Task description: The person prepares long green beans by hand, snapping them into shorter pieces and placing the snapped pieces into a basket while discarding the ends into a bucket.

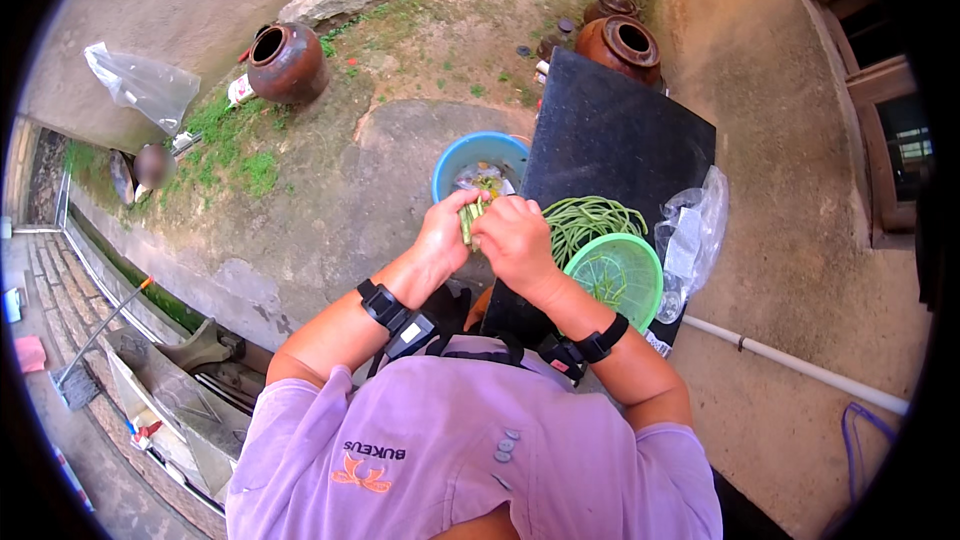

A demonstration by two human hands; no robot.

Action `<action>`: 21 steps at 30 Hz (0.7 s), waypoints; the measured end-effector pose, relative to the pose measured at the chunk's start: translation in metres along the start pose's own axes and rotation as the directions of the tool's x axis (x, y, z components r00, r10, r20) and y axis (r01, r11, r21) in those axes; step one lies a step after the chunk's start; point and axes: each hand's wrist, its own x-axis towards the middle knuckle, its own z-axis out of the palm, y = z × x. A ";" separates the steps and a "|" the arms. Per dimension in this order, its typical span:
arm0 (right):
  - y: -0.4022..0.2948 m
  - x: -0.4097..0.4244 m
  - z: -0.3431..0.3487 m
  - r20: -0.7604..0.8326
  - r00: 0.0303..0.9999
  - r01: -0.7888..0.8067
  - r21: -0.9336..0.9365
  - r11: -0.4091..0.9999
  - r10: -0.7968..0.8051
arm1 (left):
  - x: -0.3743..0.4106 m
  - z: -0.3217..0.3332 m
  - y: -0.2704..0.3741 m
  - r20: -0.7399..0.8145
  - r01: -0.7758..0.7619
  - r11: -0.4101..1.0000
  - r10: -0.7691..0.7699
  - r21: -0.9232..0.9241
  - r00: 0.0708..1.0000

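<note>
My left hand (444, 231) is closed around a small bunch of cut green bean pieces (470, 219). Against that bunch, my right hand (517, 240) has its fingers bent in; whether it pinches a piece is hidden by the knuckles. Just beyond both hands stands a blue plastic basin (444, 165) with scraps and a clear plastic bag in it. To the right, a pile of long green beans (592, 219) lies on a black tabletop (622, 127). A light green plastic colander (654, 277) beside the pile holds several short bean pieces (609, 289).
A crumpled clear plastic bag (694, 240) lies at the table's right edge, near the wall (780, 165). Brown clay jars stand on the ground, one at the left (292, 67) and one behind the table (616, 49). A mop (75, 386) and a stone trough (172, 420) are at the lower left.
</note>
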 end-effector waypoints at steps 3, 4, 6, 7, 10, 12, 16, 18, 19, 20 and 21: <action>0.008 -0.008 -0.004 0.108 0.919 -0.388 0.419 0.821 0.379 | -0.012 -0.002 0.008 0.118 0.002 0.999 -0.006 0.037 0.993; 0.009 -0.009 -0.005 0.179 0.848 -0.495 0.602 0.626 0.498 | -0.012 -0.004 0.006 0.100 -0.002 0.997 -0.005 0.076 0.995; 0.017 -0.011 -0.005 0.301 0.758 -0.537 0.791 0.293 0.579 | -0.017 -0.001 0.007 0.123 0.007 0.996 -0.018 0.092 0.992; 0.019 -0.013 -0.007 0.294 0.742 -0.535 0.801 0.269 0.602 | -0.020 0.000 0.008 0.133 0.011 0.995 -0.024 0.100 0.991; 0.020 -0.015 -0.012 0.279 0.701 -0.533 0.816 0.222 0.656 | -0.026 0.004 0.006 0.126 -0.045 0.985 0.024 0.167 0.992; 0.021 -0.016 -0.013 0.267 0.691 -0.536 0.813 0.228 0.672 | -0.024 0.002 0.003 0.133 -0.017 0.994 0.002 0.111 0.991; 0.008 -0.021 -0.020 0.251 0.709 -0.469 0.865 0.175 0.659 | -0.022 0.001 0.005 0.080 0.037 0.999 -0.034 -0.030 0.996; 0.001 -0.017 -0.028 0.207 0.724 -0.428 0.882 0.194 0.658 | -0.020 -0.003 0.009 0.127 0.016 0.999 -0.012 -0.037 0.992; -0.001 -0.015 -0.031 0.184 0.732 -0.407 0.890 0.205 0.656 | -0.019 -0.006 0.011 0.151 0.006 0.999 0.001 -0.040 0.988; 0.000 -0.018 -0.032 0.170 0.726 -0.414 0.882 0.226 0.666 | -0.018 -0.013 0.009 0.173 -0.009 1.000 0.007 0.006 0.985; 0.001 -0.018 -0.032 0.152 0.726 -0.399 0.887 0.231 0.671 | -0.022 -0.008 0.010 0.190 0.002 0.997 -0.016 0.073 0.982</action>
